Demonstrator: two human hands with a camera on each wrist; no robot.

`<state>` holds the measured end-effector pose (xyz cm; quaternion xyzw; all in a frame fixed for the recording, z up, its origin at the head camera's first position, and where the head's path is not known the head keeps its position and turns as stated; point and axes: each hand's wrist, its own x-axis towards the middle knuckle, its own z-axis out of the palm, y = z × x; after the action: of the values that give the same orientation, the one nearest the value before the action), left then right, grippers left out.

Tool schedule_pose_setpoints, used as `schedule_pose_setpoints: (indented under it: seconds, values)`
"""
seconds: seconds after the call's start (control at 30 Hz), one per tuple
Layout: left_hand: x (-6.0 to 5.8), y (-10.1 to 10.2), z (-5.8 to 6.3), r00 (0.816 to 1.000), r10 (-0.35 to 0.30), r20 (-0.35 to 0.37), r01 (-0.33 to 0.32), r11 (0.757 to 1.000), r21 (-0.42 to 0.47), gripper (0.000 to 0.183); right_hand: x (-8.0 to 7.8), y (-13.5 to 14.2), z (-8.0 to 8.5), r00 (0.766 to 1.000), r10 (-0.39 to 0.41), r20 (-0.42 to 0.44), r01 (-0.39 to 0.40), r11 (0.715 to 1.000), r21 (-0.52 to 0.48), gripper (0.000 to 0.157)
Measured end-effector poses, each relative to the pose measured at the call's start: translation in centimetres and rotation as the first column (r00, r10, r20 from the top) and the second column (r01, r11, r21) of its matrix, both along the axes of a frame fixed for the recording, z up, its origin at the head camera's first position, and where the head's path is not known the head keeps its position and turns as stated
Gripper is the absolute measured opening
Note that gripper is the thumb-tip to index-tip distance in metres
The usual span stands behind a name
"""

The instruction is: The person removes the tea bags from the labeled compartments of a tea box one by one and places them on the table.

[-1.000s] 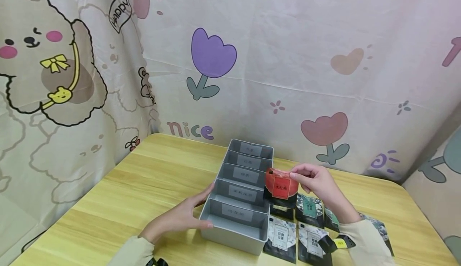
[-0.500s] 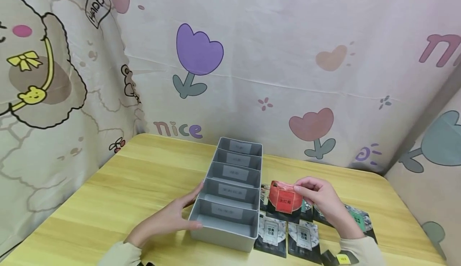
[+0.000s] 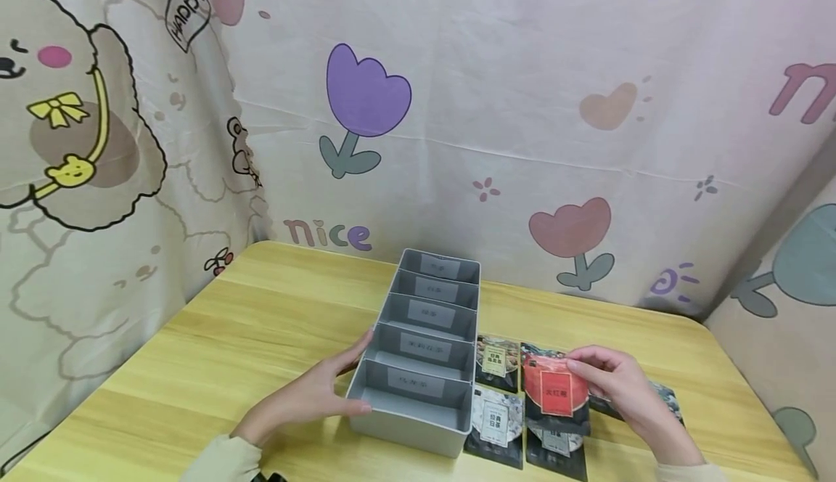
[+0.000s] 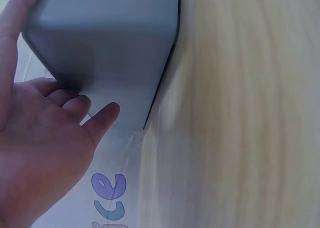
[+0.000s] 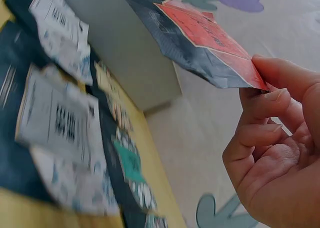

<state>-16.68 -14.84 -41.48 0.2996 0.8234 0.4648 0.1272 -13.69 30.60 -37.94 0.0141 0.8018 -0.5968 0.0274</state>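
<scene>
My right hand point(image 3: 617, 387) pinches the top edge of a red-and-black tea pouch point(image 3: 555, 393) between thumb and fingers. The pouch hangs over other pouches to the right of the grey divided box, partly covering a white-and-black tea pouch point(image 3: 556, 447). In the right wrist view the red pouch point(image 5: 200, 33) is tilted and held above the table. My left hand point(image 3: 313, 395) rests against the near left corner of the grey box point(image 3: 410, 431), its thumb at the front and its fingers along the left side. The left wrist view shows those fingertips touching the wall.
Labelled compartments point(image 3: 418, 380) run in a row through the box. Beside its right wall lie another white-and-black pouch point(image 3: 494, 424) and a yellow-labelled pouch point(image 3: 496, 361). More pouches point(image 3: 666, 398) are partly hidden by my right hand. A printed curtain point(image 3: 444, 177) hangs behind the wooden table point(image 3: 261, 329).
The red pouch has moved right and nearer to me, away from the box's right edge, with my right hand holding it. My left hand keeps its place on the box; the head view has shifted slightly.
</scene>
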Motion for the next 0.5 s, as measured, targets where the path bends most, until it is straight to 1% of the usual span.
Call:
schedule_pose_setpoints:
  seconds: [0.07, 0.17, 0.33, 0.5]
  values:
    - [-0.1, 0.0, 0.0, 1.000, -0.001, 0.000, 0.001, 1.000, -0.002, 0.101, 0.4, 0.9, -0.3, 0.999, -0.037, 0.038, 0.037, 0.999, 0.010, 0.017]
    - [-0.1, 0.0, 0.0, 1.000, -0.005, -0.008, 0.005, 1.000, -0.007, 0.102, 1.0, 2.1, -0.7, 0.993, -0.090, 0.070, 0.088, 0.996, 0.029, 0.016]
    - [-0.2, 0.0, 0.1, 1.000, -0.005, 0.002, 0.005, 1.000, -0.006, 0.101, 2.1, 4.2, -1.4, 0.989, -0.113, 0.098, 0.109, 0.993, 0.044, 0.010]
    - [-0.2, -0.1, 0.0, 1.000, -0.009, 0.010, 0.009, 1.000, 0.004, 0.099, 3.0, 6.2, -1.5, 0.981, -0.126, 0.145, 0.119, 0.991, 0.055, 0.012]
